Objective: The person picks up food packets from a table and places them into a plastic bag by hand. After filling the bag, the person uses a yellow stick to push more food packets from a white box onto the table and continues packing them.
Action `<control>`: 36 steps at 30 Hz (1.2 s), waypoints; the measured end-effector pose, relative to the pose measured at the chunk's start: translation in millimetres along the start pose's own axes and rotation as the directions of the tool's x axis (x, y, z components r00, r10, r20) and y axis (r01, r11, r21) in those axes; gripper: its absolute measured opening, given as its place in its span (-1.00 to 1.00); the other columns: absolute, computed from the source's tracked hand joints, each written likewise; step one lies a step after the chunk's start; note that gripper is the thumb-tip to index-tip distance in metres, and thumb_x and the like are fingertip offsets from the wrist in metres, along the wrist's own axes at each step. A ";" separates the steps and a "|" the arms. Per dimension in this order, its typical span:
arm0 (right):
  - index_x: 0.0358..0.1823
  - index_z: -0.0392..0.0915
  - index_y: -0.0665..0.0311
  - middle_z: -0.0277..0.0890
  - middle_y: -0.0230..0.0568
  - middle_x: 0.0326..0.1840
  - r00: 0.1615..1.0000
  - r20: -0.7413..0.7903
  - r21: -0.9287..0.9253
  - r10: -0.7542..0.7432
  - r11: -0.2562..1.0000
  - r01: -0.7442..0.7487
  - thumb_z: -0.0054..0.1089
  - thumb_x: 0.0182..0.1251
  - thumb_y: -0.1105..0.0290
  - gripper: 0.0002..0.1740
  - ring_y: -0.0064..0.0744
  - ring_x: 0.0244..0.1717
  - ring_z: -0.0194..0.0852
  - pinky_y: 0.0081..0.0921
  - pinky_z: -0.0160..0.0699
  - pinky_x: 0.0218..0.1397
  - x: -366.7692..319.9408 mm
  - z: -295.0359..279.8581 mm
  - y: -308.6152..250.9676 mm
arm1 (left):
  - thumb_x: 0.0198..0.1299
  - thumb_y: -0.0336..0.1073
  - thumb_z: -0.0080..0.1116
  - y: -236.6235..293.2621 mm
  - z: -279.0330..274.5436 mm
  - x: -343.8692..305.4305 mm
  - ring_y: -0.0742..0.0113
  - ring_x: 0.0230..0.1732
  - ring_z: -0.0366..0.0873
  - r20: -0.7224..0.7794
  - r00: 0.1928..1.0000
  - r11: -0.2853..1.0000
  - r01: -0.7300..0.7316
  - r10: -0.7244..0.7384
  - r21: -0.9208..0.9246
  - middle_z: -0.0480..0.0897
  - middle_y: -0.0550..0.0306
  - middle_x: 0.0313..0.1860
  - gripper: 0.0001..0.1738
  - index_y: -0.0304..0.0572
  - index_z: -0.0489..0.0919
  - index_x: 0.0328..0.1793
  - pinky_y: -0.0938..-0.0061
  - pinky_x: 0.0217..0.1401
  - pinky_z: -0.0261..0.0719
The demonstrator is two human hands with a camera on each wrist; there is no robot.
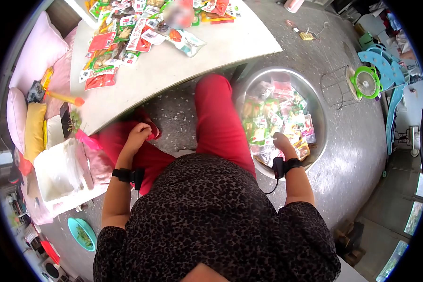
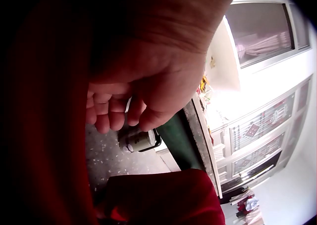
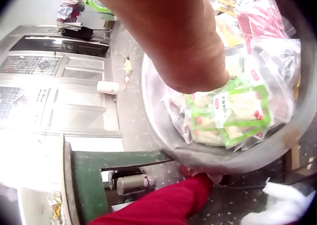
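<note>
My right hand [image 1: 283, 142] reaches down into a large round metal basin [image 1: 320, 141] heaped with snack packets [image 1: 268, 120]. From the right wrist view, the back of the right hand [image 3: 193, 61] hides its fingers, so I cannot tell whether they grip a packet. A green-edged clear food packet [image 3: 242, 108] lies right below that hand. Over the left thigh hangs my left hand [image 1: 137, 136], its fingers loosely curled. The left wrist view shows the left hand [image 2: 148, 81] holding nothing.
A pale table [image 1: 174, 70] ahead bears a pile of colourful packets [image 1: 127, 37]. At the left is a pink-covered seat with a pink pillow [image 1: 37, 51] and a white bag [image 1: 61, 169]. A green fan [image 1: 365, 82] stands right of the basin, and a turquoise bowl [image 1: 82, 234] sits lower left.
</note>
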State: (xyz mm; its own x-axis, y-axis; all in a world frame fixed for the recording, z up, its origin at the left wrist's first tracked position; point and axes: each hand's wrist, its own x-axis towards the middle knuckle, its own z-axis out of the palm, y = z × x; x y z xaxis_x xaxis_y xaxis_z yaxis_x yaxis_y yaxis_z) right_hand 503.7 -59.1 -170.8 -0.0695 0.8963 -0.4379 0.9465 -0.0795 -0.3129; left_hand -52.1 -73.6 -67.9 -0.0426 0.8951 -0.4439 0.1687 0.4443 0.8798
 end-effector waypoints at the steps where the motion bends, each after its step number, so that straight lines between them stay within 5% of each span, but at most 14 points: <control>1: -0.41 0.41 0.24 0.40 -0.10 -0.34 0.998 -0.048 0.044 -0.052 0.998 0.054 -0.06 -0.09 0.42 -0.84 -0.06 -0.22 0.33 -0.36 0.33 -0.16 9.1 -0.3 1.3 | 0.01 -0.41 -0.06 -3.9 -0.3 1.1 0.53 -0.52 0.33 -0.001 1.000 1.000 -0.021 0.021 0.001 0.43 0.23 -0.57 -0.92 -0.28 0.42 -0.42 0.66 -0.47 0.28; 2: -0.46 0.41 0.28 0.37 -0.06 -0.39 0.984 -0.148 0.125 -0.099 0.985 0.118 -0.06 -0.09 0.42 -0.86 -0.06 -0.30 0.32 -0.35 0.33 -0.21 16.4 -2.5 2.5 | 0.01 -0.41 -0.06 -5.8 -2.5 1.3 0.53 -0.52 0.33 -0.010 0.999 0.999 -0.044 0.044 -0.001 0.43 0.23 -0.58 -0.92 -0.28 0.41 -0.42 0.66 -0.47 0.27; 5: -0.45 0.38 0.31 0.38 -0.14 -0.49 0.842 -0.225 -0.227 -0.491 0.866 0.445 -0.04 -0.07 0.44 -0.88 -0.23 -0.44 0.37 -0.42 0.37 -0.40 74.4 -3.4 19.1 | 0.01 -0.42 -0.05 7.3 0.3 -7.0 0.52 -0.56 0.32 0.034 0.990 0.982 -0.134 0.139 -0.131 0.43 0.20 -0.61 -0.93 -0.28 0.40 -0.44 0.66 -0.50 0.27; 6: -0.43 0.38 0.31 0.38 -0.19 -0.53 0.941 -0.239 0.195 -0.240 0.937 0.289 -0.03 -0.04 0.45 -0.88 -0.33 -0.52 0.36 -0.49 0.35 -0.48 68.3 -29.4 -26.9 | 0.00 -0.42 -0.05 9.3 -2.0 -9.1 0.51 -0.57 0.32 0.009 0.988 0.982 -0.150 0.152 -0.110 0.43 0.19 -0.62 -0.92 -0.28 0.40 -0.45 0.65 -0.52 0.27; 7: -0.40 0.37 0.31 0.37 -0.25 -0.56 0.994 -0.110 0.572 0.001 0.818 0.063 -0.03 0.00 0.46 -0.88 -0.44 -0.59 0.35 -0.55 0.33 -0.57 50.9 -59.9 -78.0 | 0.00 -0.41 -0.05 8.9 -3.8 -9.4 0.50 -0.59 0.32 -0.019 0.987 0.983 -0.162 0.161 -0.088 0.43 0.18 -0.63 -0.92 -0.29 0.39 -0.45 0.65 -0.53 0.27; 11: -0.39 0.37 0.35 0.30 -0.31 -0.61 0.924 -0.314 0.631 -0.220 0.678 0.376 -0.07 0.05 0.48 -0.89 -0.60 -0.67 0.25 -0.67 0.26 -0.62 59.5 -93.9 -167.2 | 0.02 -0.35 -0.04 15.0 -22.9 -23.5 0.38 -0.51 0.41 -0.175 0.952 0.968 -0.246 0.251 0.050 0.45 0.08 -0.60 -0.87 -0.29 0.41 -0.45 0.54 -0.45 0.36; 14: -0.33 0.35 0.32 0.29 -0.38 -0.62 0.918 -0.241 0.705 -0.314 0.594 0.388 -0.08 0.12 0.45 -0.89 -0.68 -0.68 0.17 -0.73 0.18 -0.65 49.8 -115.0 -233.7 | 0.01 -0.31 -0.02 36.6 -47.6 -50.5 0.24 -0.38 0.44 -0.287 0.838 0.872 -0.374 0.463 0.316 0.47 -0.01 -0.48 -0.84 -0.28 0.44 -0.40 0.44 -0.30 0.39; 18: -0.27 0.33 0.28 0.29 -0.45 -0.62 0.831 -0.209 0.745 -0.515 0.467 0.477 -0.03 0.14 0.48 -0.87 -0.72 -0.68 0.15 -0.78 0.17 -0.64 48.3 -99.9 -283.5 | -0.02 -0.29 0.01 42.1 -97.5 -82.8 0.17 -0.33 0.44 -0.475 0.686 0.832 -0.407 0.551 0.376 0.48 -0.02 -0.41 -0.82 -0.26 0.46 -0.34 0.42 -0.23 0.38; 20: -0.26 0.33 0.29 0.30 -0.43 -0.60 0.841 -0.113 0.789 -0.529 0.467 0.400 -0.01 0.12 0.50 -0.86 -0.70 -0.67 0.17 -0.77 0.19 -0.63 31.2 -93.3 -314.0 | -0.04 -0.32 0.02 54.0 -122.3 -110.4 0.16 -0.38 0.45 -0.623 0.663 0.906 -0.248 0.416 0.342 0.48 -0.01 -0.46 -0.83 -0.26 0.46 -0.36 0.44 -0.27 0.39; 24: -0.26 0.32 0.32 0.31 -0.39 -0.60 0.782 -0.037 0.802 -0.622 0.448 0.394 -0.03 0.12 0.51 -0.86 -0.68 -0.65 0.21 -0.75 0.21 -0.63 43.3 -65.0 -320.7 | -0.08 -0.31 0.03 31.2 -188.8 -140.8 0.10 -0.36 0.46 -0.830 0.287 0.838 0.133 0.479 0.530 0.50 -0.04 -0.39 -0.79 -0.24 0.47 -0.31 0.40 -0.26 0.41; 27: -0.26 0.32 0.34 0.31 -0.37 -0.60 0.809 -0.042 0.806 -0.586 0.459 0.374 -0.05 0.12 0.53 -0.86 -0.67 -0.65 0.23 -0.75 0.22 -0.63 51.4 -55.0 -315.8 | -0.09 -0.22 0.04 -0.6 -240.0 -159.8 0.00 -0.20 0.43 -0.867 0.159 0.744 0.454 0.473 0.490 0.51 -0.08 -0.29 -0.71 -0.23 0.48 -0.25 0.28 -0.15 0.39; 29: -0.26 0.31 0.35 0.32 -0.36 -0.60 0.802 -0.036 0.787 -0.597 0.478 0.391 -0.06 0.12 0.53 -0.86 -0.66 -0.64 0.25 -0.75 0.23 -0.62 53.0 -56.3 -315.3 | -0.10 -0.15 0.02 -7.2 -248.2 -170.5 0.00 -0.17 0.43 -0.924 0.277 0.680 0.626 0.265 0.382 0.51 -0.09 -0.24 -0.66 -0.22 0.49 -0.23 0.28 -0.13 0.38; 32: -0.26 0.32 0.34 0.33 -0.35 -0.59 0.830 0.001 0.762 -0.558 0.538 0.361 -0.06 0.11 0.52 -0.85 -0.65 -0.62 0.28 -0.74 0.25 -0.61 51.2 -60.8 -318.0 | -0.09 -0.12 -0.02 -27.8 -254.9 -173.3 -0.01 -0.17 0.44 -0.891 0.449 0.717 0.598 0.071 0.359 0.51 -0.13 -0.25 -0.64 -0.22 0.50 -0.25 0.28 -0.13 0.39; 36: -0.25 0.32 0.34 0.34 -0.35 -0.57 0.842 0.016 0.781 -0.539 0.533 0.326 -0.06 0.11 0.51 -0.85 -0.63 -0.59 0.31 -0.74 0.27 -0.60 48.7 -61.3 -320.8 | -0.07 -0.16 -0.07 -51.8 -269.5 -170.1 -0.04 -0.22 0.45 -0.906 0.409 0.766 0.546 0.109 0.339 0.52 -0.15 -0.33 -0.68 -0.24 0.51 -0.30 0.27 -0.16 0.39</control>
State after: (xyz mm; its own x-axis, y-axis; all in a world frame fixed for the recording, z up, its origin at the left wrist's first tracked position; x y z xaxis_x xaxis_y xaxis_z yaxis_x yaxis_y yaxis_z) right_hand 216.1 36.9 -40.1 -0.5740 0.7905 -0.2138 0.2354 -0.0908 -0.9676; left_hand -318.9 -238.8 7.8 -0.8911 0.4485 0.0685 0.4397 0.8164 0.3743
